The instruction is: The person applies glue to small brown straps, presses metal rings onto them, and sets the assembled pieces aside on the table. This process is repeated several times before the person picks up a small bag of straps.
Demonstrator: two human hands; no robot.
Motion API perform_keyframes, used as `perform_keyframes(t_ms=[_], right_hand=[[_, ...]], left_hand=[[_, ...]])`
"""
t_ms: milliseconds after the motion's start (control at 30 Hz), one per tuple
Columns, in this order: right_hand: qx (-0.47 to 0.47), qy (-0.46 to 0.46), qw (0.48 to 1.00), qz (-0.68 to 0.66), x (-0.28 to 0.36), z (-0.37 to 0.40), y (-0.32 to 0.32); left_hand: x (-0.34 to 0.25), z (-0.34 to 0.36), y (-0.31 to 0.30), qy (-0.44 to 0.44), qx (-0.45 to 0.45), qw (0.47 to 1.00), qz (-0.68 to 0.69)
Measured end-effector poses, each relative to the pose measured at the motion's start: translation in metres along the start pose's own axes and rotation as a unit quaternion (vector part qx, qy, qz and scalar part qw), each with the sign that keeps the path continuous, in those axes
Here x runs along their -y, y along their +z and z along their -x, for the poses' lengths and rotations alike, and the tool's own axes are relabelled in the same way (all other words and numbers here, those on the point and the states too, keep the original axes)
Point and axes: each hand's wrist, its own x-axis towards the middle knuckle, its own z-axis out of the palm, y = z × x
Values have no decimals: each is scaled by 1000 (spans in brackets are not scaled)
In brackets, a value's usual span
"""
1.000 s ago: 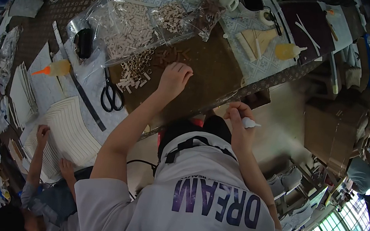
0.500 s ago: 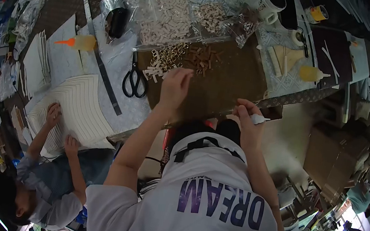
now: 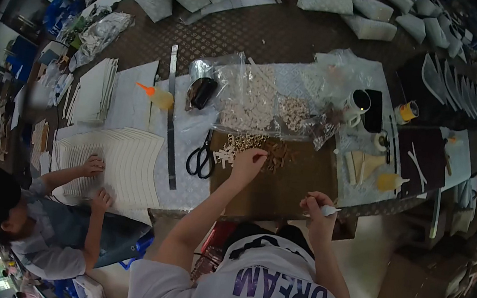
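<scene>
The left hand (image 3: 247, 165) was held over the flat brown board (image 3: 292, 195), its fingers pressed together at the tips beside a heap of short brown strips (image 3: 280, 153); whether anything was pinched could not be told. Gold-coloured metal rings (image 3: 246, 141) and short cream pieces (image 3: 224, 158) were heaped near the same hand. By the board's right front corner, a small white object with a pointed tip (image 3: 329, 210) was gripped in the curled fingers of the right hand (image 3: 317, 204). With the heaps lying so close together, rings and strips could be mixed if brushed by the left hand.
</scene>
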Motion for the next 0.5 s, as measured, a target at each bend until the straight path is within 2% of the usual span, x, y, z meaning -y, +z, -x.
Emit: perform_keyframes(t_ms=[33,67,133,267,367,500], right_hand=[[15,-8,1000,3,8,-2,-3],[28,-14,999,6,15,-4,-6],[54,-11,998,26,30,-3,-11],[145,-14,987,61,59,6,-24],[211,-3,976,54,70,13,-42],[283,28,957,62,81,16,-69]], left_hand=[[-21,12,2,-37,33,984,171],[-45,26,6,-70,69,937,336],[-123,65,2,-90,77,892,436],[-179,107,21,-73,72,889,446],[-191,125,35,-63,48,894,441],[-203,150,50,-96,42,851,515]])
